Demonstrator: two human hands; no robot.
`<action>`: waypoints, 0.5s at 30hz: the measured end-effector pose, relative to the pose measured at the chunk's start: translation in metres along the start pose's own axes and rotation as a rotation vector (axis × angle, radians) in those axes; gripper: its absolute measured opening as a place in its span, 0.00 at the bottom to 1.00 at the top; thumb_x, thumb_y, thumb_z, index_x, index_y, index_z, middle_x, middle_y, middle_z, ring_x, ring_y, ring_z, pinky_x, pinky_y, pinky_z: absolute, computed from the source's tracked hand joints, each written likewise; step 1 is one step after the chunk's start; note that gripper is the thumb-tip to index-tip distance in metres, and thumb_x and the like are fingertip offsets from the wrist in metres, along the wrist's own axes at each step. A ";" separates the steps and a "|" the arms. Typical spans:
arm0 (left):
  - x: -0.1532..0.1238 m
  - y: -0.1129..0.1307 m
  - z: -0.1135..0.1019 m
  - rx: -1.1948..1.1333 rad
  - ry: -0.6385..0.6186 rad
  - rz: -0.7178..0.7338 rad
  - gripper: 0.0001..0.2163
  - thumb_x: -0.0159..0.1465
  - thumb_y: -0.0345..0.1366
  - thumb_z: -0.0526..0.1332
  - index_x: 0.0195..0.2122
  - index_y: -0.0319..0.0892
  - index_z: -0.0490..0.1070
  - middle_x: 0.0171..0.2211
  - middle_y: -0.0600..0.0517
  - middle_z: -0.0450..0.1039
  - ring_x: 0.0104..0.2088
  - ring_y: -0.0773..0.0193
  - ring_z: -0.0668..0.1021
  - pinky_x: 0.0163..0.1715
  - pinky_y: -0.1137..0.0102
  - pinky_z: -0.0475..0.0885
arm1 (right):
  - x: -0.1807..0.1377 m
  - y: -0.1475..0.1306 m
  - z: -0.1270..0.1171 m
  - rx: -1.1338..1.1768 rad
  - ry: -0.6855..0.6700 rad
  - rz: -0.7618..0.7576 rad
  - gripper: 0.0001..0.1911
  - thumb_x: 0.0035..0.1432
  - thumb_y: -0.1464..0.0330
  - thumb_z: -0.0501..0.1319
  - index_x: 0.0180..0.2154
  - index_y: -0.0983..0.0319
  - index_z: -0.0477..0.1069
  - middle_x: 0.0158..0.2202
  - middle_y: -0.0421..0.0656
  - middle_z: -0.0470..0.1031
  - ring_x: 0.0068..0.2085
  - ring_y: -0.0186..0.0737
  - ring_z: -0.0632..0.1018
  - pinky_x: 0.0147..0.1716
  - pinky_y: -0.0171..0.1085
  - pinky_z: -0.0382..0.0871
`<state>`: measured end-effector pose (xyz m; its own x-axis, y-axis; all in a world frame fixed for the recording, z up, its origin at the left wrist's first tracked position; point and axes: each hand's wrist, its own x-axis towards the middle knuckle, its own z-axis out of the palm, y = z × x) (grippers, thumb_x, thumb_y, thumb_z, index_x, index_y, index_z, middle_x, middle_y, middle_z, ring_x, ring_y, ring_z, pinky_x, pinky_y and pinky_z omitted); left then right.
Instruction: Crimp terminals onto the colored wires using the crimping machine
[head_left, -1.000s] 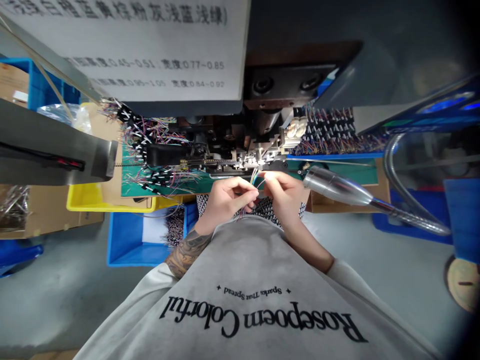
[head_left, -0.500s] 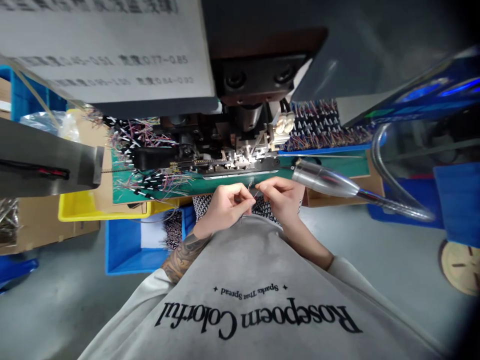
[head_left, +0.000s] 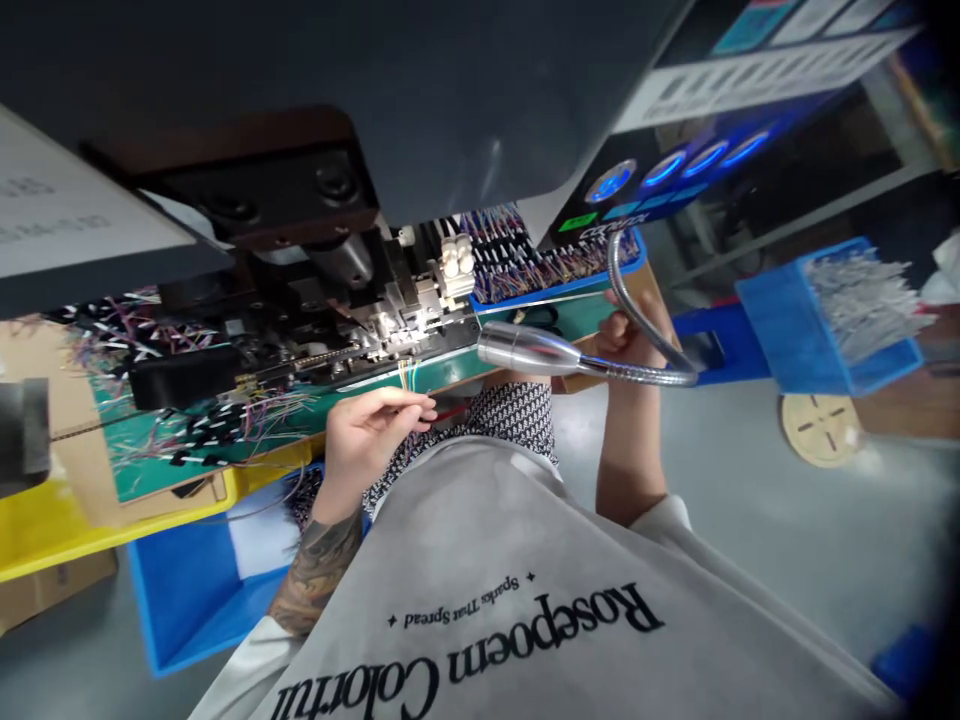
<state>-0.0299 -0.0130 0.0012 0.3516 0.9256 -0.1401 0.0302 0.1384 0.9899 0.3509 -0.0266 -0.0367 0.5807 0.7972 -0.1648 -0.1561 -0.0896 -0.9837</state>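
Observation:
My left hand (head_left: 375, 435) is closed in a pinch just in front of the machine's lit metal head (head_left: 401, 330). Thin coloured wires (head_left: 409, 374), yellow and bluish among them, stick up from behind its fingers toward the machine. My right hand (head_left: 634, 335) is off to the right, by the corner of the blue tray (head_left: 639, 262) of wire bundles. Its fingers are bent, and the lamp's metal gooseneck (head_left: 675, 372) crosses in front of part of it. Whether it holds anything I cannot make out.
A silver lamp head (head_left: 529, 350) juts between my hands. Black-and-white-sleeved wire bundles (head_left: 217, 425) lie on the green mat (head_left: 135, 475) at left. Yellow (head_left: 45, 530) and blue (head_left: 172, 610) bins stand below. A control panel (head_left: 611, 185) glows blue above right.
My right hand has left my left hand and moved right, behind the gooseneck. My left hand remains pinched near the machine. The view has swung to the right.

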 end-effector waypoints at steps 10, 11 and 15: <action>-0.006 0.000 0.014 -0.055 0.131 -0.038 0.09 0.66 0.40 0.70 0.42 0.39 0.83 0.40 0.45 0.86 0.35 0.57 0.88 0.31 0.68 0.87 | -0.108 0.027 0.124 -0.027 -0.329 -0.041 0.13 0.58 0.57 0.68 0.33 0.61 0.81 0.20 0.35 0.68 0.22 0.30 0.66 0.24 0.33 0.62; -0.006 -0.001 0.014 -0.065 0.131 -0.038 0.09 0.66 0.40 0.70 0.42 0.40 0.83 0.39 0.45 0.86 0.35 0.58 0.88 0.31 0.68 0.87 | -0.117 0.024 0.134 -0.043 -0.401 -0.053 0.12 0.59 0.58 0.69 0.38 0.60 0.83 0.21 0.35 0.70 0.23 0.30 0.67 0.24 0.33 0.64; -0.005 -0.008 0.012 -0.038 0.156 0.011 0.08 0.66 0.40 0.71 0.41 0.41 0.83 0.37 0.48 0.86 0.35 0.60 0.87 0.35 0.69 0.86 | -0.132 0.011 0.162 -0.062 -0.521 -0.159 0.12 0.61 0.62 0.69 0.45 0.56 0.85 0.24 0.36 0.76 0.26 0.32 0.74 0.30 0.35 0.72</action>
<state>-0.0205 -0.0227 -0.0055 0.2021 0.9702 -0.1338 -0.0091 0.1384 0.9903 0.1427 -0.0364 -0.0138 0.1183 0.9926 0.0285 -0.0417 0.0336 -0.9986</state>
